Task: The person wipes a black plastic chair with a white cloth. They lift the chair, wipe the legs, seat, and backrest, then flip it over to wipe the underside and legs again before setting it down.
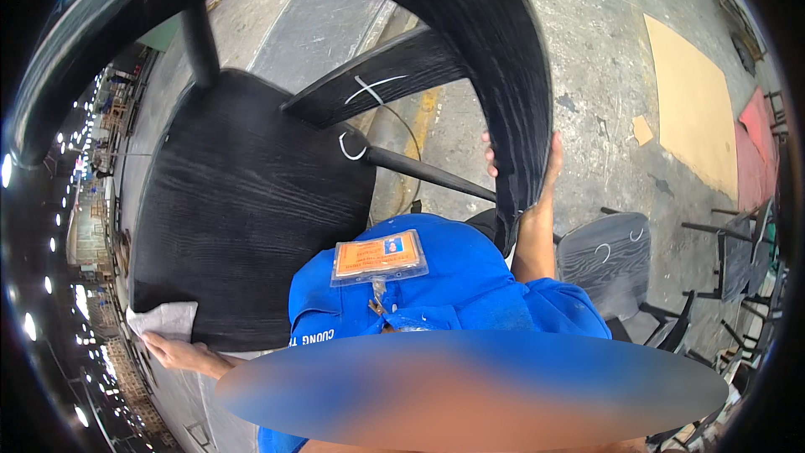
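Note:
A black wood-grain chair is tilted close against me, its broad seat (251, 176) on the left. The curved top rail (511, 59) sweeps over the far side and down to the right. My right hand (554, 164) is wrapped round the end of this rail, fingertips showing on its inner side. At the seat's near left corner my left hand (178, 355) presses a whitish cloth (170, 320) on the edge. White chalk-like marks, a cross and a curve, show on the back slat (377, 80) and seat edge.
Another dark chair (605, 256) with white marks stands to the right, with several more chair frames (738, 256) beyond it. A tan cardboard sheet (692, 105) and a red sheet (756, 151) lie on the concrete floor (595, 17). A thin cable (415, 138) runs behind the chair.

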Demonstrator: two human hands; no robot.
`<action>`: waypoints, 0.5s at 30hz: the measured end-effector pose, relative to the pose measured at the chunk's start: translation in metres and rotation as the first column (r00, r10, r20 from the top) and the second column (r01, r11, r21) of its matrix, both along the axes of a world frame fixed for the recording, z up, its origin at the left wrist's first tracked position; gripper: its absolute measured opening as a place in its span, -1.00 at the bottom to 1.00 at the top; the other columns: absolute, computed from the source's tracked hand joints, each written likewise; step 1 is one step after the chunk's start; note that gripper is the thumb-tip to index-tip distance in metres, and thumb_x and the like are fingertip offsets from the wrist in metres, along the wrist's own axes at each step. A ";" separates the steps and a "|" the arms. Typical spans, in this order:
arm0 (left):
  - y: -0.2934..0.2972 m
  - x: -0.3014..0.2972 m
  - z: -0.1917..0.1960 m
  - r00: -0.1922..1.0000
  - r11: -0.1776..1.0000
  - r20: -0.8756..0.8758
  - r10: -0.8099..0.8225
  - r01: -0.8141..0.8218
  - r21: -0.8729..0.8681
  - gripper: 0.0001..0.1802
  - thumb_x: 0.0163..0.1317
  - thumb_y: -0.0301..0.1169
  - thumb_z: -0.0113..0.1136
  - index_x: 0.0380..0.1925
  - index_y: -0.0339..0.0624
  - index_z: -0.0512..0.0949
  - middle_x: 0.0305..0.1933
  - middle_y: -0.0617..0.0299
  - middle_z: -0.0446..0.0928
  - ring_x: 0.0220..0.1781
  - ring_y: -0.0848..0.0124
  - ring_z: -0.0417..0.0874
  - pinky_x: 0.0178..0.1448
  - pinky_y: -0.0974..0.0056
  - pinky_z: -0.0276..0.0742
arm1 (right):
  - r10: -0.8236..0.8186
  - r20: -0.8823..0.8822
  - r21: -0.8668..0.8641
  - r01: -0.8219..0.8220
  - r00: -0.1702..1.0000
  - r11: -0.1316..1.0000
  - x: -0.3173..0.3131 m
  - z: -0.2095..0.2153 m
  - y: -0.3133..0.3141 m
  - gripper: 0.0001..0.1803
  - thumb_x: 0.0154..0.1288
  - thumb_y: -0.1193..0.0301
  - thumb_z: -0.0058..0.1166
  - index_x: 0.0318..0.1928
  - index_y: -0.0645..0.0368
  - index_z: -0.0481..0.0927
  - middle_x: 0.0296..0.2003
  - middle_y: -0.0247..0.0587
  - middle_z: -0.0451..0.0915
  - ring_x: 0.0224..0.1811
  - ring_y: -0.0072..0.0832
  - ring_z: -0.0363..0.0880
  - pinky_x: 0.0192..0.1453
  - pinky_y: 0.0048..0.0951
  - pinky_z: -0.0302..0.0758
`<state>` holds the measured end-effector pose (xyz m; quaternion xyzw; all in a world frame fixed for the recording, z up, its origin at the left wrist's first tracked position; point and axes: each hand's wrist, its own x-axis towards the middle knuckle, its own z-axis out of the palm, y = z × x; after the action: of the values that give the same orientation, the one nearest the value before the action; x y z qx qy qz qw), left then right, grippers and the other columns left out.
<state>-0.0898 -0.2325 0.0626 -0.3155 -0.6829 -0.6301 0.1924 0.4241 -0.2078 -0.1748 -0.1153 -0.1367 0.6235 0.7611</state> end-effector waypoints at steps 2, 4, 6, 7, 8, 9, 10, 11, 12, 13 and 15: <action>-0.001 0.025 0.002 0.999 0.999 -0.033 -0.014 0.015 0.036 -0.48 0.37 -0.22 -0.06 0.11 -0.49 0.37 0.18 -0.19 0.38 0.19 0.16 0.45 0.26 0.20 0.35 | -0.076 -0.004 0.007 0.076 0.997 0.997 0.020 0.005 -0.013 -0.02 0.17 -0.31 -0.28 0.23 0.40 0.21 -0.08 0.44 0.45 -0.34 -0.08 0.60 -0.49 -0.29 0.57; 0.002 0.055 0.007 0.998 1.000 -0.068 -0.008 0.007 -0.015 -0.49 0.37 -0.24 -0.04 0.12 -0.51 0.35 0.20 -0.18 0.36 0.20 0.17 0.43 0.28 0.22 0.33 | -0.123 0.041 0.024 0.122 0.992 0.992 0.050 0.012 -0.021 -0.01 0.15 -0.32 -0.26 0.21 0.39 0.24 -0.13 0.39 0.47 -0.34 -0.12 0.59 -0.50 -0.29 0.54; 0.015 0.099 0.009 0.988 0.981 -0.015 -0.154 0.154 0.115 -0.48 0.35 -0.26 -0.01 0.12 -0.52 0.34 0.18 -0.14 0.38 0.19 0.21 0.43 0.28 0.23 0.32 | -0.153 0.046 0.003 0.153 0.987 0.988 0.095 0.017 -0.026 -0.01 0.13 -0.34 -0.25 0.18 0.39 0.25 -0.18 0.34 0.48 -0.36 -0.14 0.58 -0.50 -0.28 0.52; 0.025 0.123 0.011 0.979 0.971 0.039 -0.202 0.195 0.137 -0.48 0.35 -0.25 -0.01 0.12 -0.52 0.34 0.18 -0.13 0.39 0.19 0.23 0.43 0.27 0.24 0.33 | -0.176 0.062 0.011 0.176 0.982 0.984 0.120 0.019 -0.029 -0.01 0.12 -0.34 -0.24 0.18 0.39 0.24 -0.17 0.33 0.47 -0.36 -0.14 0.57 -0.51 -0.29 0.49; 0.030 0.147 0.012 0.963 0.952 0.043 -0.264 0.253 0.171 -0.48 0.35 -0.25 0.00 0.12 -0.53 0.35 0.17 -0.12 0.39 0.19 0.24 0.43 0.27 0.24 0.33 | -0.198 0.060 0.037 0.196 0.978 0.980 0.145 0.022 -0.032 -0.01 0.12 -0.34 -0.24 0.18 0.39 0.24 -0.16 0.33 0.46 -0.35 -0.14 0.57 -0.52 -0.30 0.48; 0.029 0.168 0.019 0.965 0.954 0.024 -0.260 0.253 0.161 -0.47 0.35 -0.24 0.01 0.11 -0.53 0.35 0.16 -0.10 0.40 0.17 0.27 0.44 0.26 0.25 0.33 | -0.224 0.048 0.041 0.222 0.973 0.974 0.164 0.025 -0.042 -0.01 0.12 -0.34 -0.23 0.19 0.39 0.23 -0.15 0.33 0.46 -0.35 -0.14 0.56 -0.52 -0.30 0.48; 0.026 0.189 0.026 0.956 0.947 0.042 -0.290 0.281 0.156 -0.47 0.35 -0.24 0.01 0.11 -0.52 0.36 0.15 -0.09 0.42 0.15 0.28 0.44 0.24 0.26 0.33 | -0.251 0.036 0.052 0.249 0.967 0.967 0.182 0.026 -0.053 -0.01 0.13 -0.34 -0.23 0.19 0.39 0.22 -0.14 0.33 0.45 -0.34 -0.14 0.56 -0.53 -0.31 0.48; 0.023 0.203 0.034 0.944 0.934 0.031 -0.328 0.319 0.160 -0.48 0.35 -0.23 0.02 0.10 -0.52 0.37 0.13 -0.08 0.43 0.13 0.29 0.45 0.23 0.26 0.34 | -0.237 -0.018 0.080 0.237 0.971 0.968 0.193 0.028 -0.065 0.00 0.13 -0.33 -0.23 0.21 0.39 0.19 -0.12 0.34 0.43 -0.30 -0.12 0.57 -0.50 -0.28 0.53; 0.020 0.220 0.040 0.930 0.915 -0.001 -0.369 0.363 0.173 -0.48 0.35 -0.23 0.02 0.09 -0.52 0.38 0.11 -0.07 0.44 0.11 0.30 0.46 0.21 0.27 0.34 | -0.279 0.021 0.115 0.274 0.960 0.955 0.207 0.030 -0.076 -0.01 0.15 -0.31 -0.21 0.22 0.39 0.17 -0.09 0.32 0.41 -0.25 -0.13 0.55 -0.44 -0.27 0.55; 0.019 0.233 0.046 0.923 0.901 -0.022 -0.385 0.381 0.208 -0.50 0.35 -0.23 0.03 0.06 -0.51 0.41 0.03 -0.03 0.49 0.04 0.34 0.47 0.16 0.29 0.35 | -0.317 0.056 0.156 0.305 0.947 0.939 0.217 0.032 -0.088 -0.02 0.16 -0.29 -0.20 0.24 0.38 0.14 -0.06 0.30 0.38 -0.20 -0.13 0.53 -0.39 -0.26 0.57; 0.014 0.249 0.058 0.891 0.881 -0.104 -0.442 0.453 0.138 -0.51 0.34 -0.23 0.04 0.03 -0.51 0.44 -0.02 0.01 0.51 0.00 0.37 0.47 0.13 0.31 0.35 | -0.385 0.075 0.167 0.369 0.920 0.914 0.230 0.034 -0.116 -0.05 0.19 -0.25 -0.19 0.26 0.37 0.10 0.00 0.31 0.34 -0.13 -0.12 0.52 -0.31 -0.24 0.60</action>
<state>0.1594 -0.2186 0.1204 -0.4700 -0.5322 -0.6984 0.0902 0.6544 -0.3239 -0.1404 -0.1151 -0.1987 0.4460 0.8651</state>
